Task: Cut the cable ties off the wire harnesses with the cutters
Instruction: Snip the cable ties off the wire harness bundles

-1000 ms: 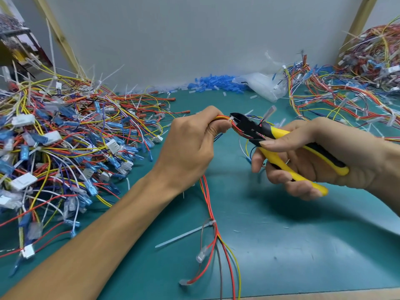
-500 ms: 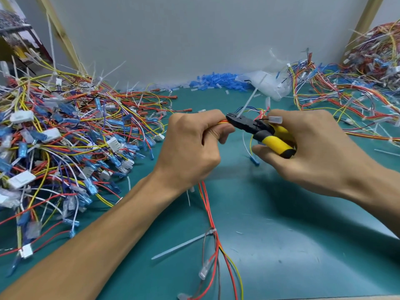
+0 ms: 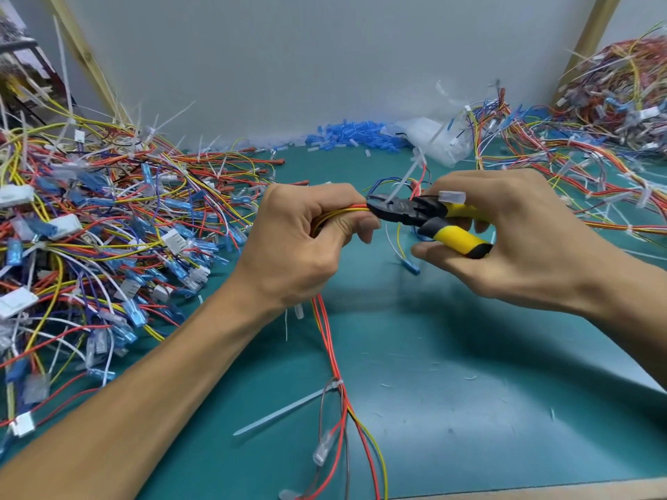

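My left hand (image 3: pixel 303 243) is clenched round a harness (image 3: pixel 326 333) of orange and yellow wires, held above the green mat (image 3: pixel 469 391). The rest of the harness trails from under the fist toward the near edge. My right hand (image 3: pixel 523 240) grips the yellow-and-black handles of the cutters (image 3: pixel 408 212). Their black jaws sit against the wires just beside my left thumb, at the base of a white tie (image 3: pixel 402 182) that sticks up and away. I cannot tell whether the jaws have closed fully on it. A second tie (image 3: pixel 285 409) is cinched round the trailing wires, its tail on the mat. One pile (image 3: pixel 108 229) of harnesses lies left, another heap (image 3: pixel 577 157) right. Blue terminals (image 3: pixel 350 135) and a clear bag (image 3: pixel 433 138) sit by the back wall.
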The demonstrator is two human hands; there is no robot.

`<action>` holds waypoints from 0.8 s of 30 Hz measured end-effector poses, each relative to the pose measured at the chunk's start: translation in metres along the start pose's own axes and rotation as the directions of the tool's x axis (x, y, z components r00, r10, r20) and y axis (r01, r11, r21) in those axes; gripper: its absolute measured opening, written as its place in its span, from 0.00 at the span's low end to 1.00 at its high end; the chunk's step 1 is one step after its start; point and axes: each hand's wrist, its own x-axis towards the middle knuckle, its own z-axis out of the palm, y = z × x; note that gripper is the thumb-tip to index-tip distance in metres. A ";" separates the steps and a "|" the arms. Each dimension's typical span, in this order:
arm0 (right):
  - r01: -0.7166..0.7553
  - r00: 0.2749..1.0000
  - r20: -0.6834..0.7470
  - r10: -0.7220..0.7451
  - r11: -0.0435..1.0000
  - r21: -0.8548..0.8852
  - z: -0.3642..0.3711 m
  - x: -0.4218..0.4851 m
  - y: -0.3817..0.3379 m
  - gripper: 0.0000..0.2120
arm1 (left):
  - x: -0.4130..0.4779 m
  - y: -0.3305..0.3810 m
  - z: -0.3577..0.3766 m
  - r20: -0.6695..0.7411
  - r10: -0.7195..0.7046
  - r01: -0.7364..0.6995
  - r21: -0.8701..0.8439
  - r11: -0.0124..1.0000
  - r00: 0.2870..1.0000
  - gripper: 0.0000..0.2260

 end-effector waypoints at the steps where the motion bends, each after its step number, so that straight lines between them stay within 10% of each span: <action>1: -0.008 1.000 0.007 0.008 1.000 0.014 0.001 0.000 0.000 0.09 | 0.000 0.000 0.000 0.005 -0.003 0.003 0.001 1.000 1.000 0.11; 24: -0.122 0.975 0.183 0.126 0.992 -0.033 -0.003 -0.001 -0.009 0.06 | -0.006 0.002 0.008 -0.032 0.063 -0.060 0.084 0.995 0.997 0.11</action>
